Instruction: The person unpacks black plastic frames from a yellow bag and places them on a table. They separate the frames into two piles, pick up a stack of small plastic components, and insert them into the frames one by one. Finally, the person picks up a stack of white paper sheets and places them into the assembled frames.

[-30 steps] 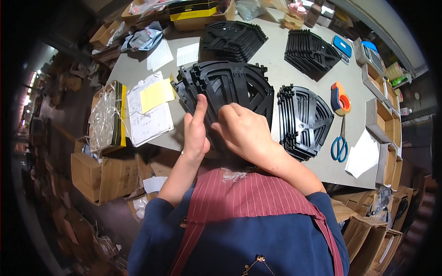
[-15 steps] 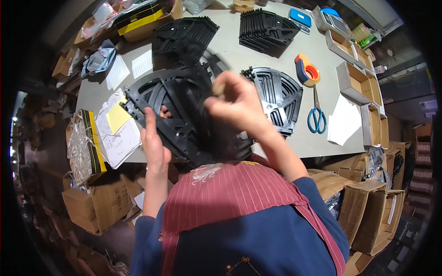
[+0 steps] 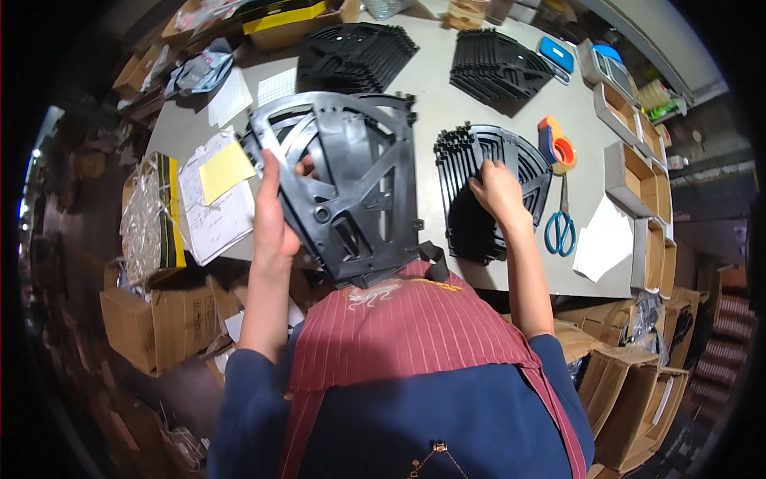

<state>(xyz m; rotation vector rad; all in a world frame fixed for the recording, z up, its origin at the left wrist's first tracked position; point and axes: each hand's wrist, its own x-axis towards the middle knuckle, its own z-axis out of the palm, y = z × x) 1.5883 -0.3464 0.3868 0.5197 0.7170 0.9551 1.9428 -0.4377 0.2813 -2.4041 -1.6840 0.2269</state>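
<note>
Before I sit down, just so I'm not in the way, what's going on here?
A person holds a black slotted panel in the left hand at the front of the table, while the right hand touches a stack of similar black parts. Two more stacks lie farther back; teal-handled scissors and an orange tape dispenser lie untouched.
</note>
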